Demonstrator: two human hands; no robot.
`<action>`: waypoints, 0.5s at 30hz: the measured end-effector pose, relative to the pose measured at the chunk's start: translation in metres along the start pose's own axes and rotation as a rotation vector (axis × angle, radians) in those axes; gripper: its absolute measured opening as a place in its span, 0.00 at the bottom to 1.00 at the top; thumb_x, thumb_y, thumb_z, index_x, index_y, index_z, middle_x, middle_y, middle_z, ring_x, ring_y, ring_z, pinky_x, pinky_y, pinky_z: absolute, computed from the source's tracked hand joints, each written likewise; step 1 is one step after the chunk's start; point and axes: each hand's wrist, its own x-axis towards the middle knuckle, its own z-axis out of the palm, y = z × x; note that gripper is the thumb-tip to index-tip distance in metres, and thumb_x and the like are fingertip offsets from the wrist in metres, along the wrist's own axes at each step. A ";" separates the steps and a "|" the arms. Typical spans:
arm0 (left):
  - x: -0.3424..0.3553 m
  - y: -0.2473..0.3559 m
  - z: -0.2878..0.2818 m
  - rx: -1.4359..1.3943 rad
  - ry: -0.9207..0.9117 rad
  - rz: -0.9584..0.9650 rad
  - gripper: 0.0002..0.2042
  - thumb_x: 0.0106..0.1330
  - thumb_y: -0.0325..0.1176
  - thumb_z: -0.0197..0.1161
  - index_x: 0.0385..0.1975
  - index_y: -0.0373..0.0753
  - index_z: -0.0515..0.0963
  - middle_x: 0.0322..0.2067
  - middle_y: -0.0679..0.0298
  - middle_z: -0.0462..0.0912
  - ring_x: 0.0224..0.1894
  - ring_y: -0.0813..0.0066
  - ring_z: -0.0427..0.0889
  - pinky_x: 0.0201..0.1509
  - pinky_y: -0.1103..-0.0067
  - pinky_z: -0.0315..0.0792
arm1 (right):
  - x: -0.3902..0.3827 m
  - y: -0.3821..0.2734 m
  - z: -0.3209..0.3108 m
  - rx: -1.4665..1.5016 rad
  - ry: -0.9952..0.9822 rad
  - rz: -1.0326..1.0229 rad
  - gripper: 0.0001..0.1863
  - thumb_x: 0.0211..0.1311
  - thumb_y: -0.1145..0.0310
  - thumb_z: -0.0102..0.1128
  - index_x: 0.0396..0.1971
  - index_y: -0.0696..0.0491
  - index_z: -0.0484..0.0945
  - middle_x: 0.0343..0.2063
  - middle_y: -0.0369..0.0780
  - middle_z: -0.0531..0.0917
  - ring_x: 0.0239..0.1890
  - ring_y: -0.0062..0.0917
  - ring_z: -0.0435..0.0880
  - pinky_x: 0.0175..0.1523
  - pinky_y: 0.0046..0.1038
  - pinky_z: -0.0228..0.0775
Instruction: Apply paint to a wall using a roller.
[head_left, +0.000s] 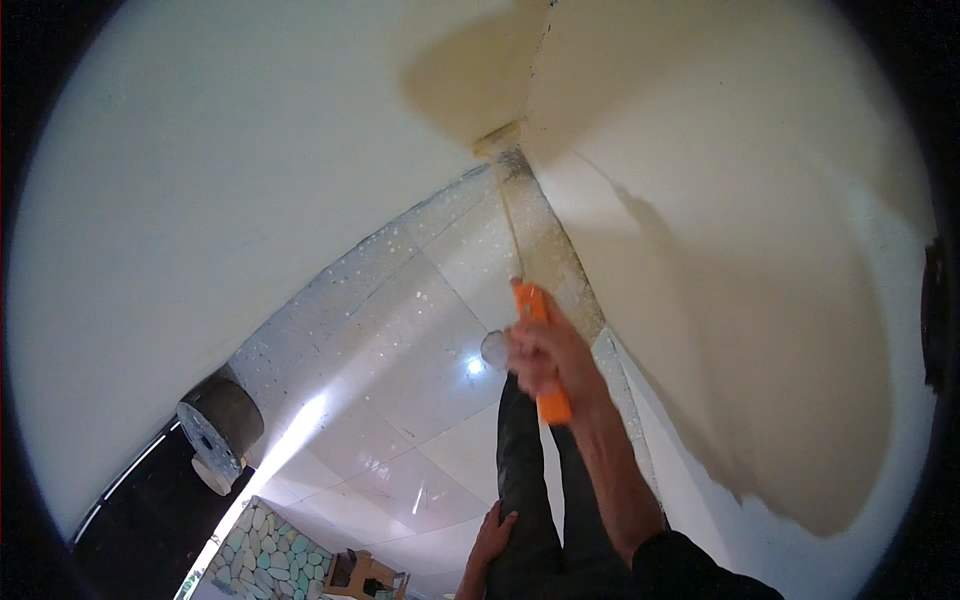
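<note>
My right hand point(548, 358) is closed around the orange handle point(556, 406) of a paint roller. Its thin shaft runs forward to the pale roller head point(497, 138), which lies against the left wall low down by the corner. My left hand point(489, 541) rests on my dark-trousered leg point(525, 480), holding nothing, with its fingers laid over the cloth. A small round pale thing point(495, 350) shows just left of my right hand; I cannot tell what it is.
Paint-spotted tiles point(400, 330) cover the floor between the left wall point(230, 200) and right wall point(720, 200). A stained bucket point(222, 415) stands by the left wall, near a dark opening point(140, 520). Pebble-patterned flooring point(265, 550) and a cardboard box point(360, 577) lie at lower left.
</note>
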 end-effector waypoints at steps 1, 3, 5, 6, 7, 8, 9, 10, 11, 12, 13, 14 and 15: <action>0.000 0.004 0.000 0.009 0.000 0.007 0.36 0.66 0.55 0.53 0.67 0.36 0.57 0.62 0.41 0.64 0.65 0.48 0.64 0.67 0.66 0.59 | -0.012 0.004 0.006 -0.024 -0.033 0.031 0.29 0.62 0.73 0.52 0.61 0.39 0.56 0.24 0.30 0.65 0.18 0.09 0.62 0.16 0.12 0.56; -0.001 0.007 0.003 0.016 0.001 0.013 0.36 0.66 0.55 0.53 0.67 0.36 0.57 0.62 0.41 0.64 0.65 0.48 0.64 0.67 0.66 0.59 | -0.007 0.014 0.004 -0.048 -0.021 0.033 0.29 0.62 0.73 0.52 0.61 0.39 0.56 0.24 0.30 0.65 0.18 0.09 0.62 0.17 0.12 0.56; 0.002 0.009 0.009 0.029 -0.020 -0.020 0.36 0.66 0.54 0.53 0.67 0.35 0.57 0.62 0.41 0.64 0.65 0.48 0.64 0.67 0.67 0.59 | 0.006 0.017 -0.009 -0.074 -0.009 0.023 0.29 0.62 0.73 0.52 0.61 0.39 0.55 0.24 0.30 0.65 0.19 0.09 0.62 0.17 0.13 0.56; 0.003 0.010 0.011 0.030 -0.022 -0.017 0.36 0.66 0.54 0.53 0.67 0.35 0.57 0.62 0.41 0.64 0.65 0.48 0.64 0.67 0.67 0.59 | 0.020 0.016 -0.018 -0.095 0.011 0.004 0.30 0.62 0.73 0.51 0.62 0.39 0.54 0.24 0.30 0.65 0.18 0.09 0.62 0.17 0.13 0.56; 0.002 0.014 0.012 0.017 -0.024 -0.010 0.36 0.66 0.54 0.53 0.67 0.35 0.57 0.62 0.41 0.64 0.65 0.48 0.64 0.67 0.67 0.59 | 0.028 0.011 -0.021 -0.116 0.034 -0.013 0.31 0.62 0.73 0.51 0.63 0.39 0.54 0.23 0.30 0.64 0.18 0.09 0.62 0.17 0.13 0.56; 0.002 0.016 0.014 0.003 -0.028 -0.003 0.36 0.66 0.54 0.53 0.67 0.35 0.57 0.62 0.41 0.64 0.65 0.48 0.64 0.67 0.67 0.59 | 0.030 0.007 -0.023 -0.140 0.030 -0.048 0.30 0.62 0.73 0.51 0.63 0.40 0.54 0.24 0.30 0.65 0.18 0.10 0.62 0.18 0.13 0.57; 0.003 0.013 0.017 0.003 -0.035 -0.001 0.36 0.66 0.54 0.53 0.67 0.35 0.57 0.62 0.41 0.64 0.65 0.48 0.64 0.67 0.67 0.59 | 0.025 0.005 -0.024 -0.144 0.037 -0.051 0.30 0.62 0.73 0.51 0.63 0.40 0.54 0.24 0.30 0.65 0.18 0.10 0.62 0.18 0.13 0.57; 0.004 0.003 0.013 -0.008 -0.014 -0.006 0.36 0.66 0.54 0.53 0.67 0.35 0.57 0.62 0.41 0.64 0.65 0.48 0.64 0.67 0.66 0.59 | 0.017 0.007 -0.015 -0.109 0.007 -0.025 0.30 0.61 0.73 0.51 0.62 0.40 0.53 0.24 0.31 0.65 0.18 0.10 0.62 0.18 0.13 0.57; 0.003 0.002 0.012 -0.019 -0.008 -0.003 0.36 0.66 0.53 0.53 0.67 0.35 0.57 0.62 0.41 0.64 0.65 0.48 0.64 0.67 0.66 0.59 | 0.005 0.005 -0.008 -0.084 -0.010 -0.007 0.31 0.61 0.73 0.51 0.62 0.41 0.53 0.24 0.31 0.65 0.18 0.10 0.62 0.19 0.13 0.57; 0.003 0.000 0.011 -0.022 -0.007 -0.005 0.36 0.66 0.53 0.53 0.67 0.35 0.57 0.62 0.41 0.64 0.65 0.48 0.64 0.67 0.66 0.59 | -0.006 0.010 0.001 -0.086 -0.011 -0.003 0.31 0.61 0.73 0.51 0.62 0.41 0.53 0.24 0.31 0.65 0.18 0.10 0.62 0.19 0.13 0.57; -0.001 0.001 0.005 0.005 -0.003 -0.018 0.36 0.67 0.54 0.53 0.67 0.34 0.55 0.63 0.42 0.63 0.66 0.49 0.63 0.68 0.67 0.58 | -0.016 0.021 0.015 -0.047 -0.048 0.012 0.31 0.61 0.73 0.51 0.62 0.40 0.53 0.25 0.31 0.66 0.18 0.10 0.62 0.19 0.13 0.57; -0.003 0.005 0.004 0.034 -0.009 -0.023 0.37 0.67 0.54 0.53 0.68 0.33 0.54 0.64 0.43 0.62 0.66 0.51 0.63 0.68 0.67 0.58 | -0.020 0.027 0.022 -0.014 -0.078 0.019 0.31 0.61 0.73 0.51 0.63 0.40 0.53 0.25 0.31 0.66 0.18 0.10 0.62 0.19 0.13 0.57; -0.004 0.007 0.004 0.032 -0.009 -0.024 0.37 0.67 0.54 0.53 0.68 0.33 0.54 0.64 0.43 0.62 0.66 0.51 0.63 0.68 0.67 0.58 | -0.014 0.031 0.023 -0.014 -0.078 0.021 0.31 0.61 0.73 0.51 0.63 0.40 0.53 0.25 0.31 0.66 0.18 0.10 0.62 0.19 0.13 0.57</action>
